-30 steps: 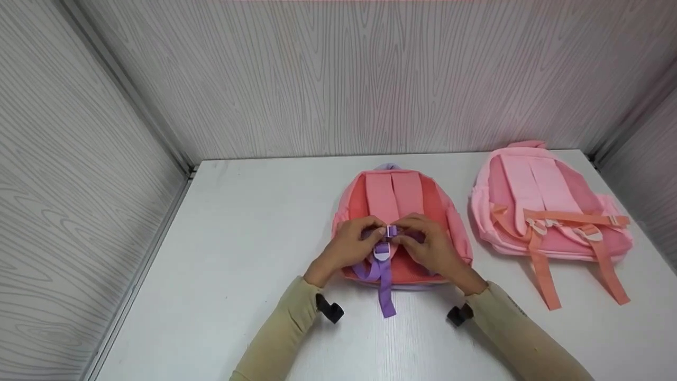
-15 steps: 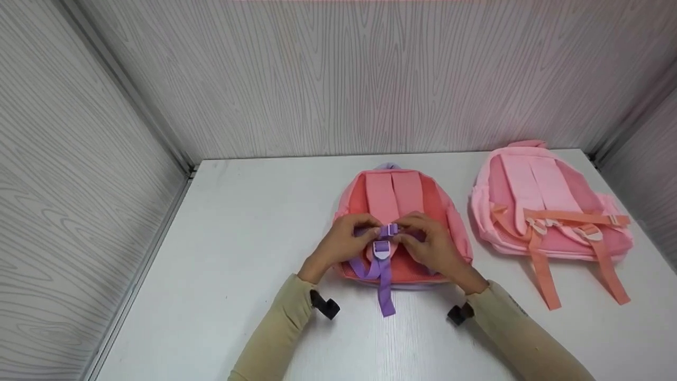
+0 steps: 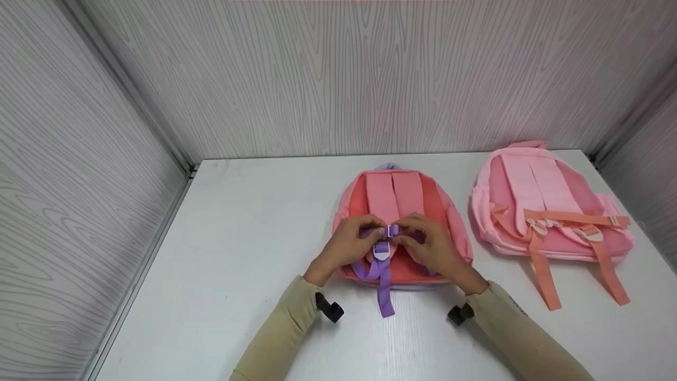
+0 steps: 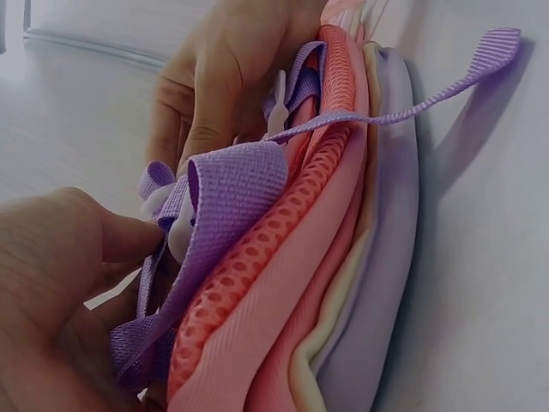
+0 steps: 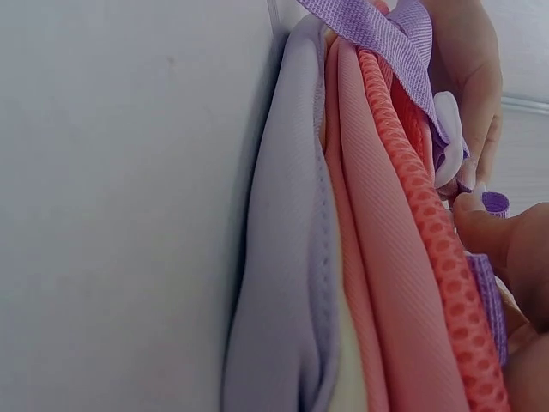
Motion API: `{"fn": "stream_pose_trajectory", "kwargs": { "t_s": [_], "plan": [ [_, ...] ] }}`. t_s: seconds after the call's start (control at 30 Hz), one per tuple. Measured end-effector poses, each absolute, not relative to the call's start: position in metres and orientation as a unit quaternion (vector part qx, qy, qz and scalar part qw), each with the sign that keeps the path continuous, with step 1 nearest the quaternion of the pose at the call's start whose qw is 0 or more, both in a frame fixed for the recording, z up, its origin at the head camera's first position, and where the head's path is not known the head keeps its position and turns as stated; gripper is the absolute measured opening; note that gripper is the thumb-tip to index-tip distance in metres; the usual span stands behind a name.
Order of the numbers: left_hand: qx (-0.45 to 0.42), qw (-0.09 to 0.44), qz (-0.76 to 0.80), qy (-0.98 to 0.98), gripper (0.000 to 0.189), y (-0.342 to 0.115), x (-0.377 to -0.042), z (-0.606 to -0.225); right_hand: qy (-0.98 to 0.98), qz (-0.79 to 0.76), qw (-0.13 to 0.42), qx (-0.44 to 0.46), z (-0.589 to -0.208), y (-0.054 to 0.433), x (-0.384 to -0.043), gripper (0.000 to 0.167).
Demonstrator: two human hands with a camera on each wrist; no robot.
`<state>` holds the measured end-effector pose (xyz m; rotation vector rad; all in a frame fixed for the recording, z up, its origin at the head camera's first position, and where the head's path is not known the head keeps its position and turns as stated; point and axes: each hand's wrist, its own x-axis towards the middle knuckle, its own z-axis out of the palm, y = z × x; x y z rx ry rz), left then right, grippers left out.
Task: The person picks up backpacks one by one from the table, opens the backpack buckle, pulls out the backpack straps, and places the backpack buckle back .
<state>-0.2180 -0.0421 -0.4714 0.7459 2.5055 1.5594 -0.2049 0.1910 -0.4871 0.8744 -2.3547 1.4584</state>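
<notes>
A small coral and lilac backpack (image 3: pixel 407 190) lies with its back panel up. Over that panel, both hands pinch a purple strap at a small white buckle (image 3: pixel 391 231). My left hand (image 3: pixel 349 242) grips the strap on the buckle's left side, thumb and fingers together. My right hand (image 3: pixel 431 244) pinches at the buckle's right side, where a short loop of purple webbing (image 5: pixel 495 203) sticks out. Just below hangs a second white buckle (image 3: pixel 381 251), with a loose purple strap end (image 3: pixel 386 296) running past the bag's bottom edge.
A pink backpack (image 3: pixel 552 222) with orange straps (image 3: pixel 545 280) lies to the right, its strap ends trailing on the white table (image 3: pixel 238 238). Grey wood-patterned panels (image 3: pixel 338 79) stand behind and at both sides.
My left hand drew slightly left, baring purple webbing beside the buckle, then came back right to it. The right hand stays almost still. The pink backpack has not moved.
</notes>
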Motion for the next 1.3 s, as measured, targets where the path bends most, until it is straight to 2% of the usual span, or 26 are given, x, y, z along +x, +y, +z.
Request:
{"fn": "stream_pose_trajectory", "kwargs": {
  "t_s": [0.6,0.9,1.3],
  "plan": [
    [0.255,0.054,0.482,0.837,0.018,-0.053,-0.222,-0.470,-0.810,0.497,0.104,0.293,-0.489,0.193,-0.204,0.026],
    [0.254,0.043,0.495,0.830,0.017,-0.047,-0.221,-0.471,-0.814,0.488,0.117,0.292,-0.489,0.191,-0.204,0.025],
    [0.249,0.058,0.501,0.827,0.019,-0.048,-0.220,-0.470,-0.807,0.500,0.106,0.295,-0.489,0.192,-0.205,0.025]
  ]
}}
